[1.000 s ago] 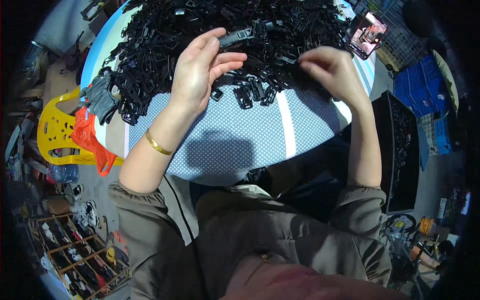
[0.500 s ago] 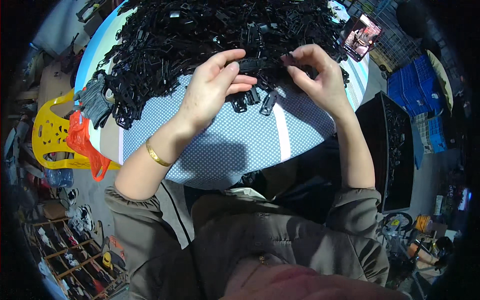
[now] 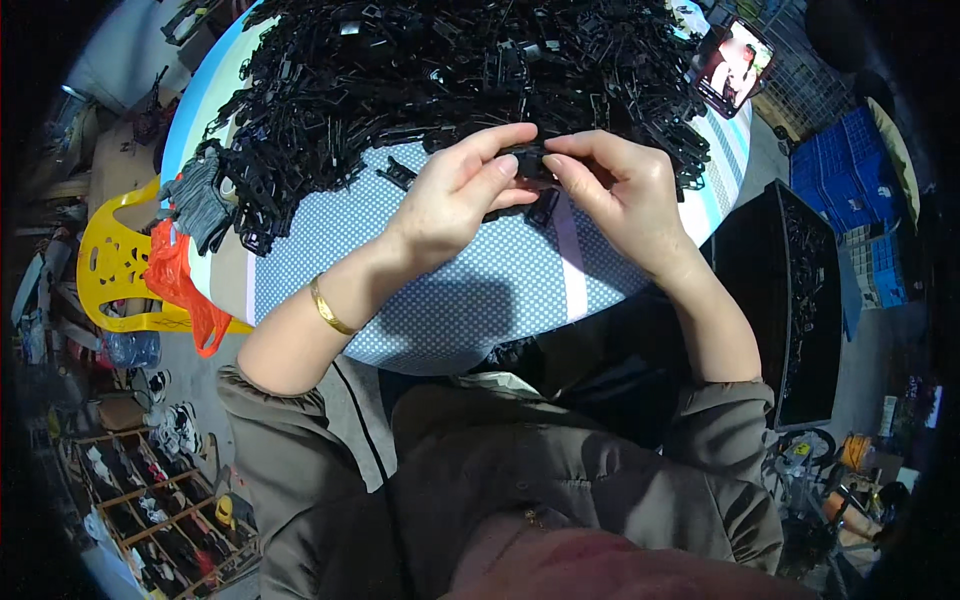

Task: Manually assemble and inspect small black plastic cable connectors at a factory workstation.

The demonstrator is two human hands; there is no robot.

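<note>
Our left hand point(image 3: 440, 208) and right hand point(image 3: 632, 200) pinch a small black plastic piece point(image 3: 529, 160) above the grey-blue, white-dotted worktop point(image 3: 322, 222); we should keep it steady, gripping both ends lightly.

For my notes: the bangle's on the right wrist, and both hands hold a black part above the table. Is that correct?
No, the head view shows the bangle on the left wrist, not the right. The left hand and right hand do hold a black part above the table.
</note>
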